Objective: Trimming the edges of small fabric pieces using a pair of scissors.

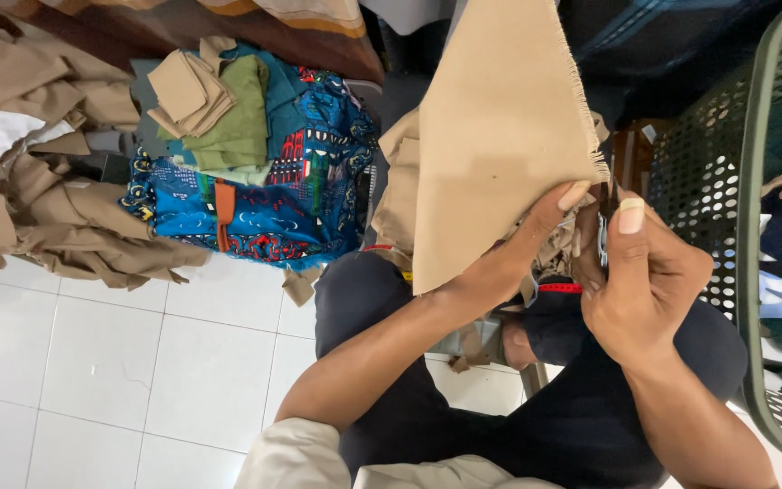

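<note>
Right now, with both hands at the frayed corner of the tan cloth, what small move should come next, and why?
Probably slide the left hand a little along the frayed edge of the tan cloth piece, keeping it taut. The right hand pinches a small tool, seemingly snips, at that corner, and loose threads hang along the fringe. The tool itself is mostly hidden, so this is a guess.

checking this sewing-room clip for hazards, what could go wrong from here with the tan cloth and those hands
The left hand pinches the tan cloth right beside the right hand, which seems to work a small tool, too hidden to identify; if it is a blade, the fingers so close could get nicked. The cloth's frayed edge could unravel further if tugged.
</note>
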